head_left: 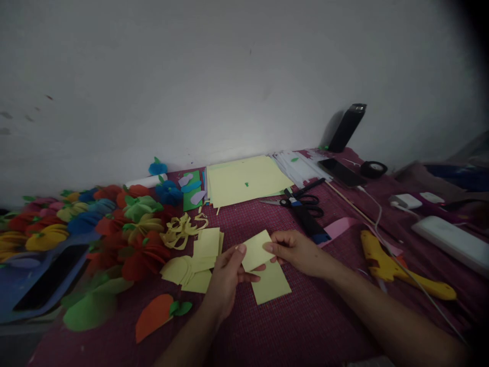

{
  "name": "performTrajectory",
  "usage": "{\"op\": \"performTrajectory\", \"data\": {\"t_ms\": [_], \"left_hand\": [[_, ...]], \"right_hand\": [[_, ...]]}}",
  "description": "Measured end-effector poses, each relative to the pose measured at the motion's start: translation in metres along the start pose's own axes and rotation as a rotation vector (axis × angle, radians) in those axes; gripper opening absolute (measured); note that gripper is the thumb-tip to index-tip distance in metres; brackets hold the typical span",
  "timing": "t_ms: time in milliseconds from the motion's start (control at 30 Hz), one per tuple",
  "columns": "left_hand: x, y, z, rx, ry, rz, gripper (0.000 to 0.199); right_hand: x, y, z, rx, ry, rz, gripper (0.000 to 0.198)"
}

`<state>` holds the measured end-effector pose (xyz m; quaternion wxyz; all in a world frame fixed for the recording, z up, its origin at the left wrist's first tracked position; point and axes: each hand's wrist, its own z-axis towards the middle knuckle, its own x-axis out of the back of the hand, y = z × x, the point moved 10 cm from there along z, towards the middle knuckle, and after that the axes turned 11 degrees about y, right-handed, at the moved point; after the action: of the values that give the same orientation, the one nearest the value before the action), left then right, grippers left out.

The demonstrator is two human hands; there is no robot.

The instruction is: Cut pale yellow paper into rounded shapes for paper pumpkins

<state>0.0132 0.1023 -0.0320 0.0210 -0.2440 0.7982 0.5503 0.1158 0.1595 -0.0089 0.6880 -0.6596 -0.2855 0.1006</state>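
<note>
Between my two hands is a small pale-yellow paper square (256,251). My left hand (229,272) pinches its left edge, thumb on top and fingers underneath. At the opposite edge, the thumb and fingers of my right hand (300,251) grip the paper too. Another yellow paper piece (273,285) lies on the cloth just below, partly covered by the held one. Left of my left hand rest several cut yellow squares (207,243) and rounded yellow pieces (178,270). Curled yellow paper strips (183,229) are heaped behind them.
Colourful paper pumpkin shapes (141,214) crowd the left. Yellow sheets (248,181) are stacked by the wall. Scissors (286,202), a yellow glue gun (385,260), a white cable (378,219), a phone (341,172) and black tape (373,169) lie rightward. An orange half-round cutout (153,316) is in front.
</note>
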Motion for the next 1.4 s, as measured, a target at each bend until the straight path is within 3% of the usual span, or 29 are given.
{"op": "performTrajectory", "data": {"t_ms": [167, 500, 700, 1100, 1400], "left_hand": [[-0.004, -0.009, -0.001, 0.067, -0.025, 0.011, 0.041], [0.006, -0.006, 0.004, 0.047, 0.037, 0.022, 0.026], [0.007, -0.004, 0.006, -0.009, 0.035, 0.095, 0.028], [0.008, -0.001, 0.006, -0.084, 0.018, 0.141, 0.029], [0.004, -0.012, 0.007, -0.136, 0.002, 0.275, 0.029]], "right_hand": [[0.000, 0.000, -0.001, -0.003, -0.013, -0.006, 0.033], [-0.010, -0.010, -0.007, 0.066, -0.060, -0.136, 0.032], [-0.015, -0.010, -0.009, 0.099, -0.082, -0.215, 0.029], [-0.024, 0.002, -0.011, -0.066, -0.173, 0.026, 0.031], [-0.016, 0.012, 0.000, -0.047, 0.015, 0.057, 0.023]]}}
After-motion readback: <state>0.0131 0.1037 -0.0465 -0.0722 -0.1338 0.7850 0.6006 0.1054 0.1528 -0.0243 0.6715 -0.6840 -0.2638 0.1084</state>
